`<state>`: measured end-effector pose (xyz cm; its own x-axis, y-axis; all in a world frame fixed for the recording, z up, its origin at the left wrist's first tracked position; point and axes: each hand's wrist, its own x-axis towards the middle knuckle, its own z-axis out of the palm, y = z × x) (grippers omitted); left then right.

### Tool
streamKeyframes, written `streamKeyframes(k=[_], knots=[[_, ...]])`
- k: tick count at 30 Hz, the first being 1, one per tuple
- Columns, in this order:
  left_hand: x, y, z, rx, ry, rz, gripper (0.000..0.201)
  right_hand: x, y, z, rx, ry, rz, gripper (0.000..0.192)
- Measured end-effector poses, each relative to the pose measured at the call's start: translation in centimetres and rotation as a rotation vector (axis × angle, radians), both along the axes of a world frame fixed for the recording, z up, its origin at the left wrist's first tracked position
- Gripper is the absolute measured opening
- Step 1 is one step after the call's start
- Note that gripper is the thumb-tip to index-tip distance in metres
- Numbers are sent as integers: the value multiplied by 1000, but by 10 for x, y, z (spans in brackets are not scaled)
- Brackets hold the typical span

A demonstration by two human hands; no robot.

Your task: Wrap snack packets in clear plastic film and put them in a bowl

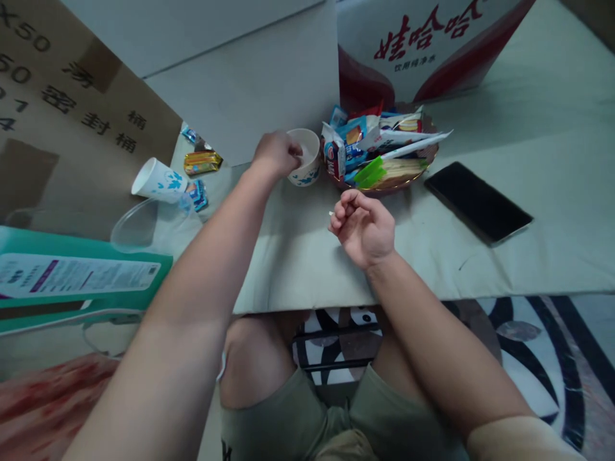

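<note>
Head view: red 娃哈哈 on white box (432,45)

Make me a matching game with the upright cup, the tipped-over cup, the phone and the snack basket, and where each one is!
Things:
1. upright paper cup
2. tipped-over paper cup
3. black phone
4. snack basket

Places:
A. lying flat on the table's right side
B. on its side at the left, beside a clear plastic container
C. under the left hand, fingers at its rim
D. between the upright cup and the phone, full of packets

Pairs: 1-C, 2-B, 3-A, 4-D
</note>
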<state>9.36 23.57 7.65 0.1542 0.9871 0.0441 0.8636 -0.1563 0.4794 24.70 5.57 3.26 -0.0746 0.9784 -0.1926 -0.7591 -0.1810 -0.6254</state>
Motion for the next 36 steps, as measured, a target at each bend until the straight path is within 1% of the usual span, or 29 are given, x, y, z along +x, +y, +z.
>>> streamKeyframes(k=[2,3,4,6,8,11,13,14,16,18,19,21,24,26,28,30,31,34,36], knots=[[-5,2,1,-74,127,-71,14,3,0,1,10,2,-10,26],[-7,0,3,-94,188,-87,8,5,-1,2,11,12,-17,25],[-8,-3,5,-110,245,-85,8,7,-1,3,7,26,-24,25],[-6,-12,7,-138,345,-42,22,10,-3,4,-1,51,-37,24],[-1,-20,5,-142,436,-24,36,11,-4,4,-1,56,-44,23],[8,-28,-5,-102,571,-103,48,10,-5,3,6,46,-50,21],[12,-30,-10,-98,642,-136,49,8,-5,4,3,44,-56,20],[13,-31,-11,-107,664,-131,48,7,-5,4,-1,40,-58,19],[14,-31,-11,-140,681,-113,44,6,-5,5,-10,27,-60,17],[14,-34,-8,-129,668,-114,39,5,-5,5,-19,13,-61,16],[14,-37,-6,-97,646,-119,36,5,-5,5,-19,8,-62,15],[12,-48,-4,25,552,-100,31,6,-7,5,-9,0,-62,16],[4,-73,-5,249,293,26,23,9,-9,3,20,-24,-62,17],[-5,-95,-11,349,103,104,18,10,-9,1,35,-36,-66,18],[-15,-119,-23,402,-87,154,16,10,-9,0,43,-51,-67,21],[-23,-141,-39,391,-262,217,14,8,-8,-1,39,-105,-59,23],[-27,-150,-47,350,-316,222,13,7,-8,-2,34,-153,-57,23],[-31,-170,-68,258,-382,183,12,2,-8,-6,24,-355,-87,22],[-30,-176,-75,221,-387,124,11,-1,-10,-8,44,-492,-118,21]])
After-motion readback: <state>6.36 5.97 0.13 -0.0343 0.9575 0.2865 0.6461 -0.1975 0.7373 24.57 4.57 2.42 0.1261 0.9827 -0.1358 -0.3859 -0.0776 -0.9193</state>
